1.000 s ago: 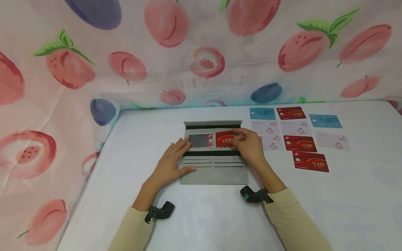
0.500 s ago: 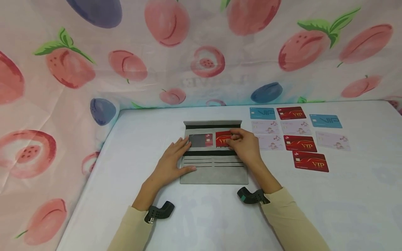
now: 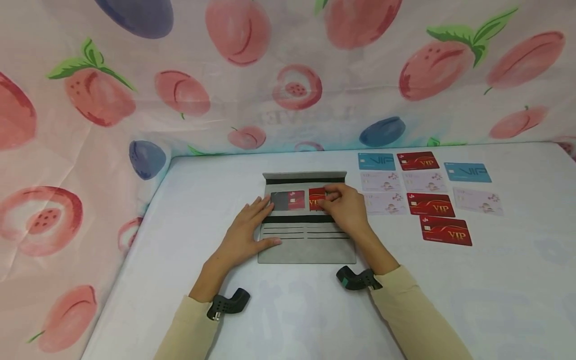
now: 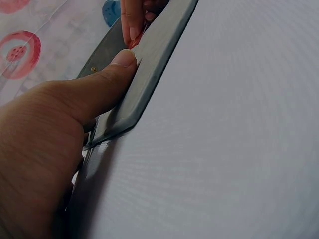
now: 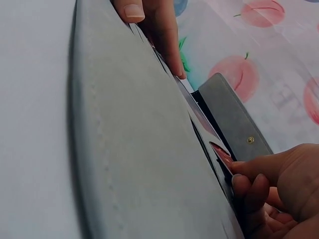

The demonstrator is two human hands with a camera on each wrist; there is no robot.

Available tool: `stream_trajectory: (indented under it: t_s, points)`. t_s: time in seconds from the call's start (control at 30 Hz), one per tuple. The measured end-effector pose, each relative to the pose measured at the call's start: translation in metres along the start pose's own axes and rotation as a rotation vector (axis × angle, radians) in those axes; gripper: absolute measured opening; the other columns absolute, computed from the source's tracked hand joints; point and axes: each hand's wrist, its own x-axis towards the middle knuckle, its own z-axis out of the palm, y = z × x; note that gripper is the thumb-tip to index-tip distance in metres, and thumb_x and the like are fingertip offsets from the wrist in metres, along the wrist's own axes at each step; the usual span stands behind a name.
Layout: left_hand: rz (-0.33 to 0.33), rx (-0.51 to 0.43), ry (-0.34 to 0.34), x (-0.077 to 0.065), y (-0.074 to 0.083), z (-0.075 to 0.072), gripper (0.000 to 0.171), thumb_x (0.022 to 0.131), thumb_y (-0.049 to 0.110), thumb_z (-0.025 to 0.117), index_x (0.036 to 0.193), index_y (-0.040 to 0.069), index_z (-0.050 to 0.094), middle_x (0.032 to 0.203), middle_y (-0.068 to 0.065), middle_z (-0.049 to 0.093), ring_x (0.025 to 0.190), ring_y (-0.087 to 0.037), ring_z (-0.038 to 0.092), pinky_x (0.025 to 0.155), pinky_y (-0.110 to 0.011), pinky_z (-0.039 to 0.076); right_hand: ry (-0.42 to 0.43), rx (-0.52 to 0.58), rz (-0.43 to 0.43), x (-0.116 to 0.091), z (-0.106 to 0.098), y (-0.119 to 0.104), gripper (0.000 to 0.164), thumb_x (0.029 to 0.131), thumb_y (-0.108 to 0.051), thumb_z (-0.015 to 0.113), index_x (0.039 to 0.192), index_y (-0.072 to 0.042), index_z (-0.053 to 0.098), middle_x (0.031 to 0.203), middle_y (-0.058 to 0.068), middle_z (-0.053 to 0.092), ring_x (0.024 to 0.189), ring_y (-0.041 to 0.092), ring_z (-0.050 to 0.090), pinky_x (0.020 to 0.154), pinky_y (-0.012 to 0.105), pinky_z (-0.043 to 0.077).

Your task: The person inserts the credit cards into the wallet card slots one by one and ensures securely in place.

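Note:
A grey wallet point(image 3: 310, 254) lies unfolded on the white table, with slots across its lower part and two windows above. My right hand point(image 3: 347, 207) pinches a red VIP card point(image 3: 316, 199) between thumb and fingers at the wallet's right window; the right wrist view shows the card's red edge point(image 5: 222, 153) partly inside a pocket. A red card portion with a chip point(image 3: 296, 200) shows in the right part of the left window. Fingers extended, my left hand point(image 3: 243, 232) rests on the wallet's left side, its thumb point(image 4: 122, 62) pressing the slotted part.
Several red, blue and pale pink cards lie in rows right of the wallet, among them a red VIP card point(image 3: 445, 230) and a blue one point(image 3: 468, 172). A fruit-print curtain point(image 3: 252, 105) hangs behind and to the left of the table.
My right hand has moved left with the pinched red card. Less red shows in the right window and more red shows in the left one. My left hand has stayed put.

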Motion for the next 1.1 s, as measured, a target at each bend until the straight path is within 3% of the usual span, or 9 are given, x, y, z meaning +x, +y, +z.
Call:
stream_trajectory:
  t_s: [0.4, 0.73, 0.87, 1.1]
  points:
    - [-0.012, 0.01, -0.003, 0.0, 0.003, -0.002, 0.084, 0.078, 0.042, 0.077, 0.145, 0.004, 0.041, 0.153, -0.008, 0.031, 0.143, -0.026, 0.02, 0.116, -0.043, 0.013, -0.004, -0.079, -0.021, 0.004, 0.006, -0.004, 0.037, 0.083, -0.013, 0.073, 0.116, 0.0, 0.064, 0.08, 0.008, 0.066, 0.07, 0.019, 0.062, 0.065, 0.032, 0.049]
    - [-0.006, 0.01, -0.004, 0.0, 0.002, 0.0, 0.085, 0.078, 0.043, 0.076, 0.145, 0.004, 0.04, 0.154, -0.008, 0.031, 0.143, -0.026, 0.02, 0.116, -0.041, 0.013, -0.077, -0.107, -0.056, 0.008, 0.004, -0.004, 0.038, 0.085, -0.013, 0.073, 0.119, 0.0, 0.061, 0.079, 0.008, 0.066, 0.069, 0.022, 0.061, 0.062, 0.034, 0.047]
    - [0.0, 0.007, 0.004, 0.0, 0.002, -0.001, 0.085, 0.078, 0.042, 0.077, 0.144, 0.004, 0.041, 0.153, -0.008, 0.031, 0.143, -0.026, 0.021, 0.116, -0.042, 0.013, -0.136, -0.125, -0.065, 0.009, 0.002, -0.005, 0.043, 0.086, -0.017, 0.072, 0.125, -0.001, 0.059, 0.079, 0.006, 0.065, 0.068, 0.02, 0.06, 0.06, 0.032, 0.046]
    - [-0.003, 0.011, 0.006, 0.0, 0.0, 0.001, 0.085, 0.078, 0.043, 0.077, 0.145, 0.004, 0.04, 0.154, -0.008, 0.03, 0.143, -0.025, 0.02, 0.116, -0.042, 0.013, -0.316, -0.08, -0.099, 0.011, -0.012, 0.0, 0.06, 0.082, -0.014, 0.076, 0.135, -0.002, 0.051, 0.094, 0.007, 0.061, 0.076, 0.019, 0.056, 0.066, 0.032, 0.047]
